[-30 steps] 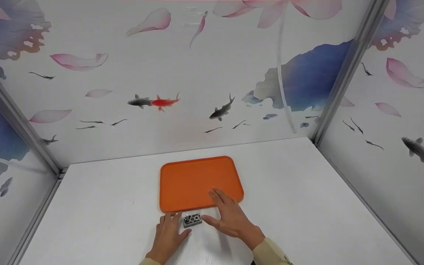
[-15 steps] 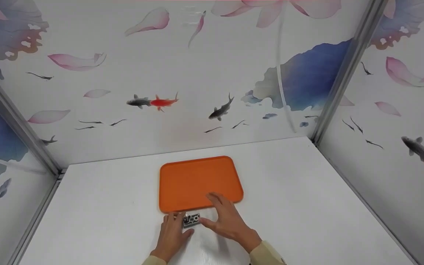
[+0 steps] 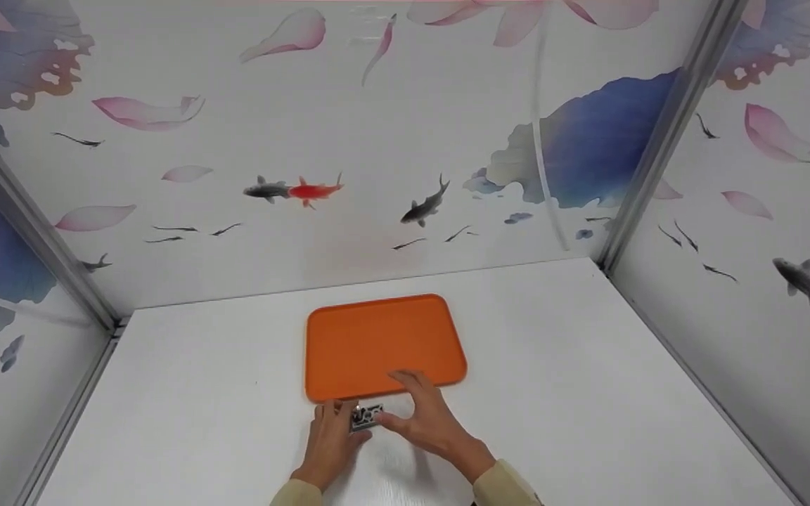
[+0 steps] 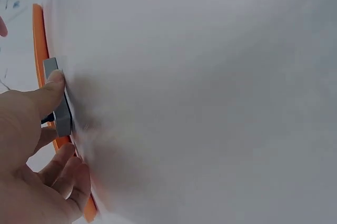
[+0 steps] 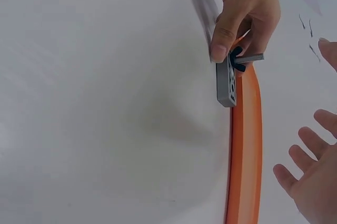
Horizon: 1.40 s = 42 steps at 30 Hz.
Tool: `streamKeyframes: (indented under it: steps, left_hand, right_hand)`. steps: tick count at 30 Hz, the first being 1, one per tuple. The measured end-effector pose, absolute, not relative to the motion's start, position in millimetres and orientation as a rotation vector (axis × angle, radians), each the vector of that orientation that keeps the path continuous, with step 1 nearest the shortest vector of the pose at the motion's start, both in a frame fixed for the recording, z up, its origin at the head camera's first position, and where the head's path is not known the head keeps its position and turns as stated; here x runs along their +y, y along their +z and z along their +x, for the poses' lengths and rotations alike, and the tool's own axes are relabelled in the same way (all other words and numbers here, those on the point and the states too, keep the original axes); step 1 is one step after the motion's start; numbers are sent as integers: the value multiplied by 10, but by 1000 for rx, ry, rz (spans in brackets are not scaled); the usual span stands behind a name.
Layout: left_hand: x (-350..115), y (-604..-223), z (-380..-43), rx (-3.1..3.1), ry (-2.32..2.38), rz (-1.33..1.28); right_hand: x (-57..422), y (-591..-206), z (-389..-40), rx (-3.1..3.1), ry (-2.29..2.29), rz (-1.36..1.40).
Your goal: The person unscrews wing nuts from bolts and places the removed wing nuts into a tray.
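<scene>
Left hand (image 3: 330,440) pinches a grey rectangular block (image 3: 367,417), best held steady at six o'clock of the orange oblong tray (image 3: 380,344); right hand (image 3: 431,424) spread, gripping nothing.

Wears, on the near side of the orange tray (image 3: 380,348), a pale beige left sleeve (image 3: 297,493) and matching right sleeve (image 3: 505,485).

The left hand (image 4: 16,139) grips a grey block (image 4: 63,118), thumb (image 4: 55,81) on its face, other fingers (image 4: 81,182) near its lower end. A dark part (image 4: 47,119) juts left of the block, an orange rim (image 4: 40,34) runs behind it, and a pale tabletop (image 4: 210,108) spreads to its right.
</scene>
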State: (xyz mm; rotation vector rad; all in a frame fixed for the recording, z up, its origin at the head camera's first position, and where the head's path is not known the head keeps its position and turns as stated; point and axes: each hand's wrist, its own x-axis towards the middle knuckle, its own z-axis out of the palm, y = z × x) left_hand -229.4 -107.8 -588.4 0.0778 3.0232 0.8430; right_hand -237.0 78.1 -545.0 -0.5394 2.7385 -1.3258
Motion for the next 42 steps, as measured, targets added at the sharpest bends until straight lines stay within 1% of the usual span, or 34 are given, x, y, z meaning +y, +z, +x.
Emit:
streamKeyframes:
  steps: [10, 16, 27, 34, 42]
  left_hand:
    - [-1062, -5922, -2299, 3078, 986, 38]
    - [-1054, -5922, -2284, 3084, 996, 33]
    - [-1090, -5753, -2284, 2865, 1146, -11]
    - [-1145, -5676, -2237, 2819, 1334, 79]
    - [-1183, -5596, -2238, 2694, 1506, -136]
  right_hand:
    - [724, -5394, -2363, 2738, -1489, -587]
    - [706, -5332, -2341, 2709, -1566, -591]
    - [652, -5278, -2329, 2734, -1563, -640]
    - [619, -5229, -2302, 2753, -1540, -656]
    - [604, -5139, -2298, 2721, -1523, -656]
